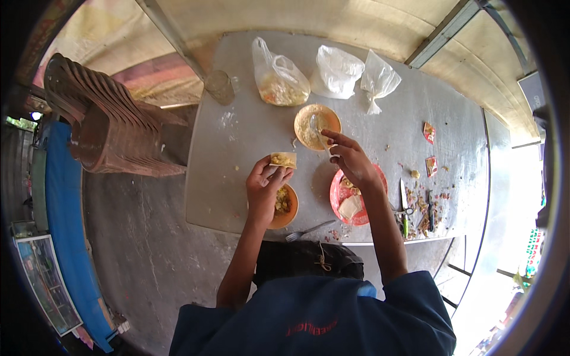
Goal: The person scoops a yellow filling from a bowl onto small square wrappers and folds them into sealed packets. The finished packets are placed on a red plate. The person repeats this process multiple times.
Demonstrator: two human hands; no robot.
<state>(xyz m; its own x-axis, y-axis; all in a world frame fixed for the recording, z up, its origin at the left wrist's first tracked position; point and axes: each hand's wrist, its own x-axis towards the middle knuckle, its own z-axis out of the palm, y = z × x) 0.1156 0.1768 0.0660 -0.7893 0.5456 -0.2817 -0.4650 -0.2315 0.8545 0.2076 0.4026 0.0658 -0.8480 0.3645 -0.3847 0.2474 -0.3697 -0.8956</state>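
- Six o'clock from the wrapper (291, 158): round orange bowl (287, 221) of crumbly yellow filling (282, 200), partly behind the left hand (265, 182).
- Four o'clock: round red plate (336, 199), soft pale sheets (350, 206); the right forearm (387, 237) covers its edge.
- Left hand pinches the thin, square wrapper under lumpy filling.
- Right hand (353, 163) pinches a slender spoon (314, 123), handle partly hidden.
- One o'clock: second bowl (298, 132), pale mixture, texture unclear.
- Twelve o'clock: crinkled bags (282, 83), contents blurred.

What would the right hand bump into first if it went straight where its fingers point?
Probably the round, yellow-orange bowl holding pale paste: the right hand overlaps its rim in view, but how high it hovers is unclear.
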